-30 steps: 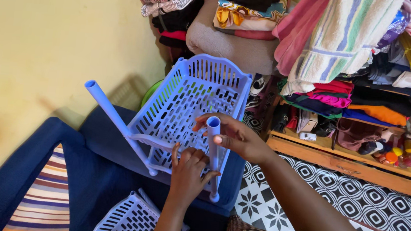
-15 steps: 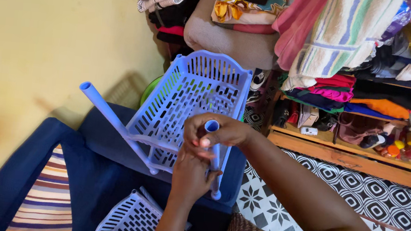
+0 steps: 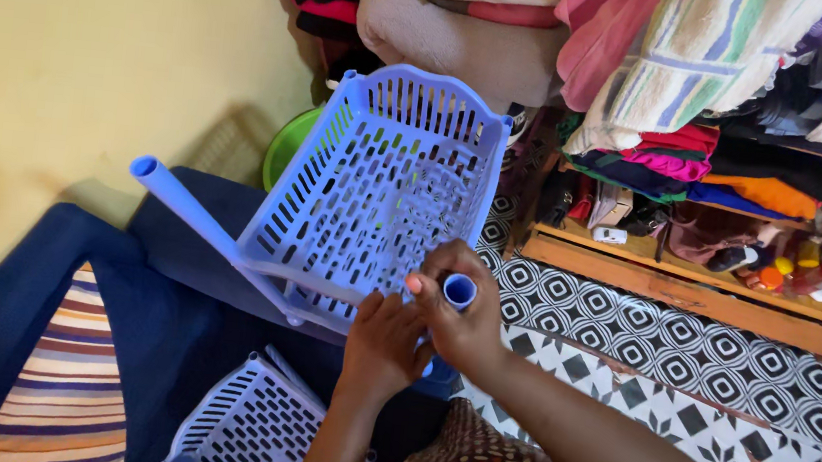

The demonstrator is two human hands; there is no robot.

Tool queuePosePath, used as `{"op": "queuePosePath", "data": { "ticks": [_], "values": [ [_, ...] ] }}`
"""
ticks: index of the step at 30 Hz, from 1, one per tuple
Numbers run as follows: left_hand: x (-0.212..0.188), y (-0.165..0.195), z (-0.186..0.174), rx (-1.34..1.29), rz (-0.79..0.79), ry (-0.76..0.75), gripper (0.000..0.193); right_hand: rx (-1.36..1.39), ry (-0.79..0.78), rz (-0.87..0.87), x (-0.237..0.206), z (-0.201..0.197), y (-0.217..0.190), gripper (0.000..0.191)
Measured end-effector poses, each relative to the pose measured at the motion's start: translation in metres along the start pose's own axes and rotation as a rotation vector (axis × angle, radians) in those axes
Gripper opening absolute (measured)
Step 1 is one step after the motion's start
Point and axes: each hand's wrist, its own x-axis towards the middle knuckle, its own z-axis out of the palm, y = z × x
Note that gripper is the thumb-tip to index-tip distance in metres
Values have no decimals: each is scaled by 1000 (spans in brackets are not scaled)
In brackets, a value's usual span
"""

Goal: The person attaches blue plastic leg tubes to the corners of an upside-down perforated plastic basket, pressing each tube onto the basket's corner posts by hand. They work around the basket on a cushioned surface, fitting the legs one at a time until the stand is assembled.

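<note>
Blue plastic basket (image 3: 384, 198) tilted on a navy cushion (image 3: 70, 329), one pole (image 3: 200, 226) fitted; right hand (image 3: 459, 311) grips a second pole (image 3: 458, 291), left hand (image 3: 385, 344) closed beneath. Second basket (image 3: 251, 432) lies unattached.

Plain yellow wall (image 3: 66, 57) fills upper left. Black-and-white patterned floor tiles (image 3: 717, 391) lower right. Wooden shelf (image 3: 697, 289) along the right, piled with folded clothes (image 3: 744, 112). Dark blue cushion (image 3: 90, 331) lower left. Soft, even light.
</note>
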Motion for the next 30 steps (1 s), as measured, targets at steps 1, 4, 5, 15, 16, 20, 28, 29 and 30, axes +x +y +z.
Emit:
{"op": "queuePosePath", "data": {
  "ticks": [1,4,5,15,16,20,28,29,30],
  "values": [
    [-1,0,2,13,-3,-32,24,-19,64,20,-6,3,3,31],
    [-1,2,0,24,-2,-48,26,-52,180,73,-16,8,14,28],
    [-3,5,-4,-2,-1,-19,27,-51,176,107,-16,8,15,27],
    [-6,18,-29,14,-65,-84,41,286,-866,157,52,-8,-67,60],
    [-6,20,-30,11,-98,-132,41,325,-923,162,61,-9,-69,59],
    [-3,20,-32,-58,-113,-96,39,532,-1132,461,74,-16,-47,49],
    [9,9,-20,-23,-87,-97,43,340,-856,464,62,-45,2,47],
    [12,7,-16,-8,-97,-138,44,330,-813,459,62,-47,2,47],
    [15,4,-12,4,-107,-181,45,318,-769,458,62,-48,1,47]
  ]
}}
